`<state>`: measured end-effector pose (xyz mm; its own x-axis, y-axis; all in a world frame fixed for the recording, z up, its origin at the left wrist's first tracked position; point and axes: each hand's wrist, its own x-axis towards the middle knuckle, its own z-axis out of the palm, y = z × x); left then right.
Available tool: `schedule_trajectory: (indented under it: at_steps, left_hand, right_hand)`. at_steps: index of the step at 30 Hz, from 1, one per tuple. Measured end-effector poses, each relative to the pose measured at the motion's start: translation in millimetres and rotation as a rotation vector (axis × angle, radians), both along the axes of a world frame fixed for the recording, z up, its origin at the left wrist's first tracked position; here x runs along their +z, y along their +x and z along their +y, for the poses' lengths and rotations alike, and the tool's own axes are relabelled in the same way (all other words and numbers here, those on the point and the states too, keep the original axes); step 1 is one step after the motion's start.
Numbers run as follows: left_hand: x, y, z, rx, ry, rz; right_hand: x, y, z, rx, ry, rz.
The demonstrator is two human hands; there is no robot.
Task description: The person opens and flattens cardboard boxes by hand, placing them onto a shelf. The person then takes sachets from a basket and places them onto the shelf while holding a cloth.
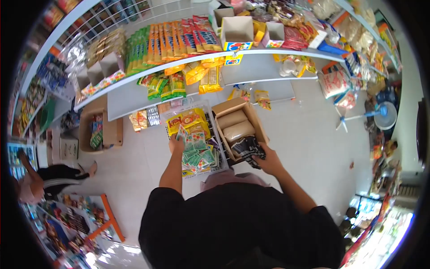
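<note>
My left hand [176, 145] is closed on a small green-and-white packet [181, 133], over the left side of a white plastic basket [224, 167]. In the basket lie many similar green packets [197, 158] and larger yellow packets [189, 120]. On the right, my right hand [268, 160] grips a crumpled black-and-white patterned cloth [247, 149] at the near end of an open cardboard box [256, 117]. Two pale, rounded packages [238, 131] lie inside that box, partly covered by the cloth. Some of my right fingers are hidden.
Shelves [262, 77] of snacks curve across the front. A brown carton [101, 130] stands on the floor at left. Another person's leg [62, 177] shows at far left, beside an orange-edged display [114, 219]. A blue-and-white fan [384, 114] stands at right.
</note>
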<state>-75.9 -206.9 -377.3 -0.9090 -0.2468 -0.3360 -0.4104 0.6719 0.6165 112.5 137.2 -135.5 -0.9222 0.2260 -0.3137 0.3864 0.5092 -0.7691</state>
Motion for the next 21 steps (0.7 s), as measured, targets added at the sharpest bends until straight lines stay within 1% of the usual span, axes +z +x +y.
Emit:
schedule_trajectory:
  at_steps: [1, 2, 4, 5, 6, 7, 8, 9, 10, 11, 12, 14, 15, 16, 17, 18, 19, 20, 21]
  left_hand:
    - [12.9, 7.1, 2.0, 0.033, 0.104, 0.082]
    - [13.8, 15.1, 3.0, 0.069, 0.108, 0.081]
    - [19.0, 30.4, 1.7, 0.078, 0.538, 0.239]
    - [48.8, 42.4, 5.8, 0.095, 0.533, 0.25]
    - [107.0, 54.8, 16.3, 0.13, 0.63, 0.109]
    - [140.4, 64.0, 22.8, 0.154, 0.727, -0.037]
    - [133.4, 68.8, 24.7, 0.14, 0.731, -0.029]
    - [120.5, 76.1, 28.4, 0.033, 0.775, 0.083]
    - [113.0, 83.0, 34.3, -0.075, 0.82, 0.19]
    - [154.4, 93.5, 43.5, -0.261, 0.77, 0.189]
    - [161.4, 103.0, 58.9, -0.286, 0.775, 0.188]
    - [179.9, 124.7, 85.6, -0.297, 1.396, 0.142]
    - [193.4, 133.6, 88.7, -0.308, 1.398, 0.128]
    - [221.4, 146.7, 85.2, -0.244, 1.492, -0.064]
    - [239.2, 152.6, 84.2, -0.181, 1.58, -0.241]
    - [245.1, 154.9, 85.0, -0.199, 1.582, -0.225]
    - [250.0, 164.3, 82.1, -0.244, 1.713, -0.293]
    - [257.1, 172.7, 78.6, -0.291, 1.841, -0.369]
    - [265.3, 175.0, 76.4, -0.344, 1.811, -0.347]
  right_hand:
    - [3.8, -1.1, -7.0, -0.007, -0.023, -0.017]
    - [-1.2, 0.3, -11.4, 0.029, -0.017, -0.021]
    - [-18.5, 2.3, -23.7, -0.056, 0.01, 0.135]
    - [-17.1, -0.6, -31.8, -0.12, -0.088, 0.135]
    - [-14.3, -4.9, -40.7, -0.109, -0.092, 0.145]
    - [-11.2, -7.3, -50.3, -0.183, -0.089, 0.231]
    - [-10.0, -9.4, -58.7, -0.264, -0.081, 0.32]
    - [-17.5, -9.8, -66.4, -0.256, -0.09, 0.416]
    - [-18.6, -8.0, -75.8, -0.274, -0.079, 0.424]
    - [-19.5, -7.2, -87.8, -0.238, -0.122, 0.454]
    - [-19.5, -6.9, -100.3, -0.202, -0.164, 0.484]
    - [0.1, -2.9, -125.8, 0.016, -0.162, 0.557]
    - [3.1, 0.8, -136.7, 0.038, -0.137, 0.605]
    - [12.1, 12.9, -139.6, 0.02, -0.14, 0.592]
    - [27.2, 18.4, -135.2, 0.057, 0.005, 0.634]
    - [41.4, 16.1, -130.7, 0.101, 0.157, 0.691]
    - [50.6, 19.8, -133.5, 0.079, 0.21, 0.725]
    - [57.0, 21.9, -140.9, 0.074, 0.216, 0.736]
    - [62.8, 19.5, -147.4, 0.014, 0.15, 0.784]
